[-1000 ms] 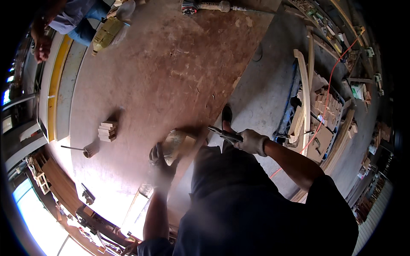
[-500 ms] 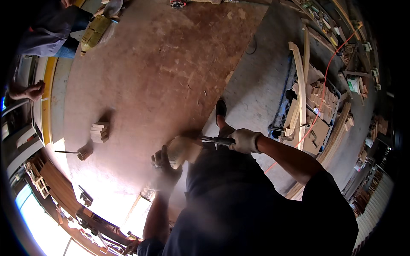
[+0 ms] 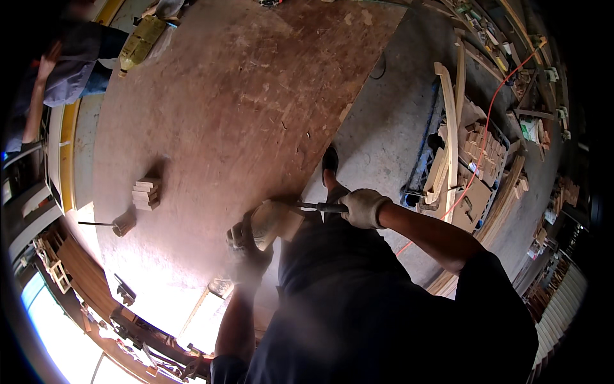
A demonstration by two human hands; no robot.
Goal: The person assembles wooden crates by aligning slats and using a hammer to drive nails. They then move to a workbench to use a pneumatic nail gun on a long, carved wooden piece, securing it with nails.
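My left hand, in a light work glove, grips a pale wooden piece with a rounded edge. The piece lies at the near edge of the worktable, close to my body. My right hand, also gloved, is wrapped round a dark-handled hand tool. Its narrow shaft points left, toward the wooden piece. The tip is too small to make out, so I cannot tell whether it touches the wood.
A stack of small wood blocks stands on the table at left, near a cup-like holder with a dark rod. A yellowish bottle lies far left, beside another person. Right, a crate of wood offcuts and an orange cord.
The tool has turned a little in my right hand, its shaft now looking narrower. The wooden piece has shifted slightly in my left. The other person's arm has moved up, away from the table edge.
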